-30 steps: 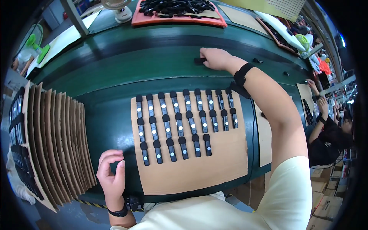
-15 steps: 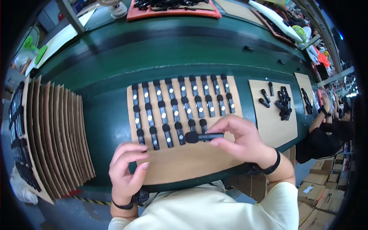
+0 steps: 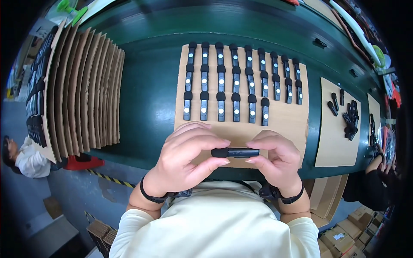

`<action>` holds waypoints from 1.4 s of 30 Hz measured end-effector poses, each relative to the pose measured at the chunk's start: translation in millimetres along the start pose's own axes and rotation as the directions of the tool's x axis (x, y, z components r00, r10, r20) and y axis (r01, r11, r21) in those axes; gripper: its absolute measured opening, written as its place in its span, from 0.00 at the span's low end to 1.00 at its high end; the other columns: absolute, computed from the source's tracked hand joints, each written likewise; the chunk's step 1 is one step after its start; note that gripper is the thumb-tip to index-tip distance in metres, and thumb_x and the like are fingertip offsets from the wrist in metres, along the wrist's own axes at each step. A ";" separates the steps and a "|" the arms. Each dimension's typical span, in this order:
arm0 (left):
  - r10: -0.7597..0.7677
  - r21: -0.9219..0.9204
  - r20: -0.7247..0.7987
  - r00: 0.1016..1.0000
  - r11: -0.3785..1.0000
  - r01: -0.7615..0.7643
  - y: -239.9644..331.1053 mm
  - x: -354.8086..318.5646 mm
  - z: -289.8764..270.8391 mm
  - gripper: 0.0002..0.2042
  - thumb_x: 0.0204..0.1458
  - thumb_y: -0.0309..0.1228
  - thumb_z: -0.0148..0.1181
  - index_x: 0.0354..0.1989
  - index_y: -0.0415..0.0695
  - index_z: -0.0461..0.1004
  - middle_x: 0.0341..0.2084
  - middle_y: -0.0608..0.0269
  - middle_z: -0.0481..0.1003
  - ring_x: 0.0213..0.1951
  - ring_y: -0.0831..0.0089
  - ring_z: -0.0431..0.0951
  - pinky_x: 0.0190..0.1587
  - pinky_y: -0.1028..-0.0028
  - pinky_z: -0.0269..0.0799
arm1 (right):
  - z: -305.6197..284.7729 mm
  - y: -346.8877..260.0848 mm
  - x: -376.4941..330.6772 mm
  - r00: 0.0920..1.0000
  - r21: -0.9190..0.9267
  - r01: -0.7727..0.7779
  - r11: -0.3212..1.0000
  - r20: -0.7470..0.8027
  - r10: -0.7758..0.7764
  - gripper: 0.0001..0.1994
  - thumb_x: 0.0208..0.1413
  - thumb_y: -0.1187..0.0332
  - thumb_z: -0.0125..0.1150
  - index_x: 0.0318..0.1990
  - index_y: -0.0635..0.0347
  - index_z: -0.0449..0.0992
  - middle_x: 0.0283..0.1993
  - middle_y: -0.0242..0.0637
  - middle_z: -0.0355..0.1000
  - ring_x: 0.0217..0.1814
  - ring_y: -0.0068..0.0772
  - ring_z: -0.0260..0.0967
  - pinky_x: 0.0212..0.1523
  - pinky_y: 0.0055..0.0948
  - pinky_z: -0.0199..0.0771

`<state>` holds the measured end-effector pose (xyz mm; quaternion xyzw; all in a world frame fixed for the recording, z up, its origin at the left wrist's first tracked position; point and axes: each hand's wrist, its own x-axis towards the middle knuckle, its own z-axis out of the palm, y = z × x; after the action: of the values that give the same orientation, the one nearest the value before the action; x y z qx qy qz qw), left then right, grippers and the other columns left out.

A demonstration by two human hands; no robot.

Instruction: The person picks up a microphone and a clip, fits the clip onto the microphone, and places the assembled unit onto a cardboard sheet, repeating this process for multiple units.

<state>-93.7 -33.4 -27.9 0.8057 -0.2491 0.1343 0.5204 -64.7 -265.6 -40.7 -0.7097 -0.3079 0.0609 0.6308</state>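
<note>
While both hands pinch one small black bar-shaped device [image 3: 235, 152] at lower centre, left hand [image 3: 187, 157] on its capped end, right hand [image 3: 275, 159] on the other, nothing else is held. Brown cardboard sheet [image 3: 284, 122] on the green bench [image 3: 150, 86] carries three rows of like devices [image 3: 234, 77]; bottom row stops short at right. Loose black pieces [image 3: 349, 118] wait at right.

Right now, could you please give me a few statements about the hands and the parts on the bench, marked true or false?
1. Both hands, left hand and right hand, hold one small black part between them. True.
2. The part is held upright. False: it lies sideways.
3. Black parts lie in rows on the cardboard sheet. True.
4. The stack of cardboard sheets stands to the person's right. False: it is on the left.
5. The smaller cardboard sheet on the right is bare. False: loose black parts lie on it.
</note>
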 end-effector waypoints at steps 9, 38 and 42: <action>-0.015 -0.050 0.025 1.000 0.999 0.016 0.3 -1.1 6.2 0.15 0.41 0.27 0.72 0.38 0.35 0.76 0.32 0.55 0.78 0.38 0.62 0.77 0.52 0.57 0.70 | 5.9 2.0 -2.6 0.981 -0.115 0.109 0.987 -0.147 -0.126 0.14 0.43 0.78 0.71 0.40 0.66 0.78 0.31 0.37 0.75 0.29 0.31 0.71 0.31 0.25 0.70; -0.013 -0.021 0.116 0.993 1.000 0.016 -1.3 4.2 14.8 0.12 0.42 0.25 0.68 0.36 0.37 0.77 0.35 0.55 0.78 0.38 0.61 0.77 0.54 0.55 0.68 | 5.4 7.7 -5.2 0.987 -0.094 0.146 0.985 -0.055 -0.152 0.12 0.48 0.76 0.68 0.40 0.65 0.74 0.39 0.43 0.72 0.40 0.34 0.70 0.38 0.28 0.69; -0.034 -0.008 0.168 0.985 0.999 0.036 -3.9 6.6 18.3 0.12 0.42 0.25 0.67 0.36 0.37 0.76 0.36 0.55 0.77 0.40 0.59 0.77 0.54 0.56 0.67 | 8.2 -0.4 2.8 0.973 -0.141 0.230 0.963 -0.005 -0.233 0.12 0.47 0.77 0.67 0.40 0.64 0.73 0.40 0.43 0.72 0.40 0.35 0.69 0.39 0.29 0.69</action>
<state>-86.9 -50.4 -35.5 0.8155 -0.2788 0.0553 0.5042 -66.5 -257.1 -41.1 -0.7119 -0.3854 -0.0424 0.5855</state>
